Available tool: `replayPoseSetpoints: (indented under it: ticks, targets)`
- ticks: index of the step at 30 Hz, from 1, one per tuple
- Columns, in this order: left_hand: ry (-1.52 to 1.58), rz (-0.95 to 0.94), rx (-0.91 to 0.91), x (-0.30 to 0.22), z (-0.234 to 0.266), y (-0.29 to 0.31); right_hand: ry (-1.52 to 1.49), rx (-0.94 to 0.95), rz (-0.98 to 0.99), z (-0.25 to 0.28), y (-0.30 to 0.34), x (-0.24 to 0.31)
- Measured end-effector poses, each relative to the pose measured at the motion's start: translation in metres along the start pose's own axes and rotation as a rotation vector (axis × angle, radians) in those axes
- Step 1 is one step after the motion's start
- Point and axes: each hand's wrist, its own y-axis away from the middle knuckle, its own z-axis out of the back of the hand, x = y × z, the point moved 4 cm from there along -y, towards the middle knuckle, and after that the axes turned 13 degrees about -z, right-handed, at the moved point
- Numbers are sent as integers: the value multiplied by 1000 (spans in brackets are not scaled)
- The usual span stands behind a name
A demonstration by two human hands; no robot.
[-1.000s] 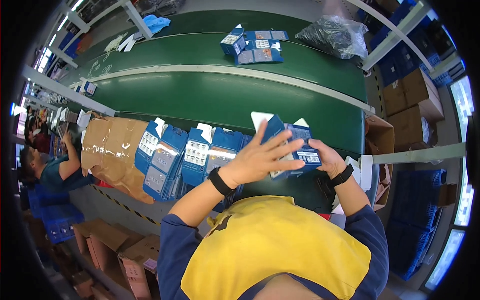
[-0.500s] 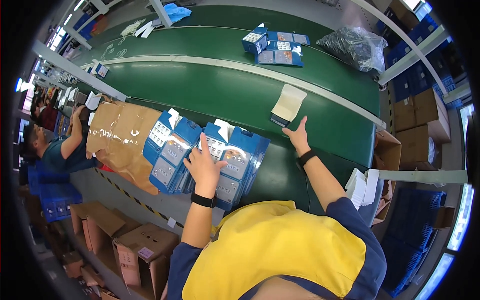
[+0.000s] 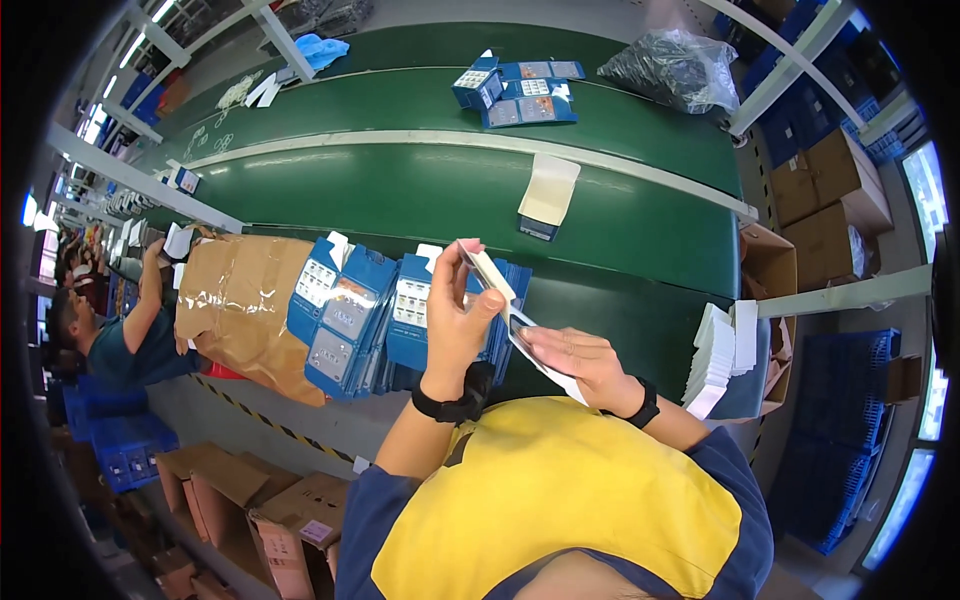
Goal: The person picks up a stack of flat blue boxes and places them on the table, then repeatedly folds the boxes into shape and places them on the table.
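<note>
A thin folding carton (image 3: 492, 275), pale on its inner side, is tilted between my two hands above the near edge of the belt. My left hand (image 3: 457, 325) grips its upper part, with the thumb on one side and fingers on the other. My right hand (image 3: 588, 362) presses its fingers along the lower panel. Just left of my left hand lie overlapping stacks of flat blue cartons (image 3: 345, 315) with printed panels. Beyond my hands, an opened carton (image 3: 549, 195) stands on the green belt with its cream flap raised.
Brown wrapping paper (image 3: 250, 290) lies left of the stacks. White folded papers (image 3: 711, 360) sit at the right end. Across the belt are more blue cartons (image 3: 530, 100) and a grey plastic bag (image 3: 675, 75). A co-worker (image 3: 130, 335) works at the far left; cardboard boxes (image 3: 300, 510) stand below.
My left hand has lifted a flat carton off the stack and brought it toward me. My right hand has left the opened carton on the belt and come onto the held one.
</note>
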Motion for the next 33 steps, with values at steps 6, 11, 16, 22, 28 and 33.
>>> replayPoseSetpoints:
  ticks: [6,11,16,22,28,33]
  targets:
    - [86,182,305,-13,-38,8,-821,-227,-243,25,-5,19]
    - [48,383,106,8,-58,14,-763,-201,-360,41,-7,3]
    - [-331,129,-85,32,-49,-10,-338,-103,-423,36,4,-2]
    - [-473,-84,3,20,-94,-2,-725,-613,-545,65,11,-25]
    - [-40,336,96,44,-101,5,-804,-312,-445,70,28,-20]
    - [139,186,590,31,-148,64,-1172,-361,-442,72,39,-48]
